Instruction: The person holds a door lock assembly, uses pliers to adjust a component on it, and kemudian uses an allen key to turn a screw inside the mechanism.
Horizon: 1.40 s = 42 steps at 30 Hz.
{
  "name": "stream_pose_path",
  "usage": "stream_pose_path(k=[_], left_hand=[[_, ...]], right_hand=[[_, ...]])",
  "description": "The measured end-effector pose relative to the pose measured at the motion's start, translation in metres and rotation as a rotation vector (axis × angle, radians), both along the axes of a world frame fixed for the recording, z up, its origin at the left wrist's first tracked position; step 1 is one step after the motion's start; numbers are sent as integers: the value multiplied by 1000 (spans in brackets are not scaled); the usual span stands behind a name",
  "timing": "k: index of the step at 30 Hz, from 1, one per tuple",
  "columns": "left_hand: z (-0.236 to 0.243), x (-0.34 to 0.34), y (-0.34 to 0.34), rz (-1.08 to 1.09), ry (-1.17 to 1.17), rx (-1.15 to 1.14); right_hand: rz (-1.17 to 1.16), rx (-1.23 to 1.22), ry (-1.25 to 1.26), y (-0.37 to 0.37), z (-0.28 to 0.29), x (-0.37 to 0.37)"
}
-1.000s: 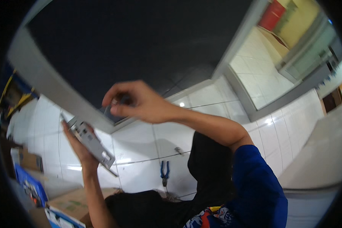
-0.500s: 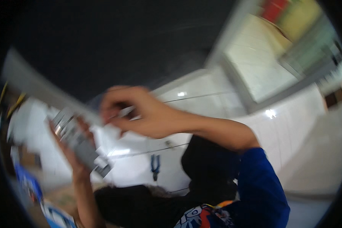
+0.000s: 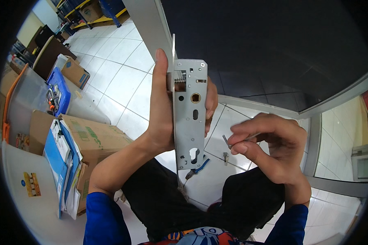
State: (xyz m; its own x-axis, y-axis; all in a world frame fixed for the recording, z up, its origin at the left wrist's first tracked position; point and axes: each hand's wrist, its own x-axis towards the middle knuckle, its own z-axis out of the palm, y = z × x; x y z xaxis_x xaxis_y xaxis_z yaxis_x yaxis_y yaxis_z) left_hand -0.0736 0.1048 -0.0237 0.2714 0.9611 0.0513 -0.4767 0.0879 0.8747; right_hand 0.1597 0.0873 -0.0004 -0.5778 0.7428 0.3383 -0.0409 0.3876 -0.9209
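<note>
Upright in front of me is a grey metal mortise lock (image 3: 187, 130), its flat side with the keyhole cutout turned toward me. My left hand (image 3: 163, 106) is wrapped round it from the left, thumb along the long faceplate and fingertips showing at the far right edge. To the right of the lock and apart from it, my right hand (image 3: 270, 143) pinches a thin L-shaped hex key (image 3: 226, 141) between thumb and fingers. Part of the key is hidden by the fingers. Blue-handled pliers (image 3: 198, 168) lie on the floor behind the lock's lower end, beside a small metal piece (image 3: 225, 158).
A dark glass door panel (image 3: 249, 53) in a light frame stands ahead. On the left are a cardboard box (image 3: 98, 134), blue folders with papers (image 3: 55, 153), a blue tray of tools (image 3: 58, 92) and a translucent bin (image 3: 28, 175). White tiles (image 3: 114, 77) cover the floor.
The view has swung left and sharpened. The lock now stands upright near the middle instead of tilted at lower left, and my right hand is now on its right, apart from it.
</note>
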Motion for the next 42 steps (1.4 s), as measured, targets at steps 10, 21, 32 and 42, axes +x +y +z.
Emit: stream_pose_path(k=[10,21,32,42], left_hand=[[7,10,-4,-20,91,0],[7,14,-7,-34,77,-1],[5,12,-5,-39,10,-15],[10,21,-11,27,32,-34]], right_hand=[[-25,60,48,2,2,-4],[-1,-88,-80,-1,5,-6],[-112,103,-209,-8,9,-10],[27,148,-163,-3,7,11]])
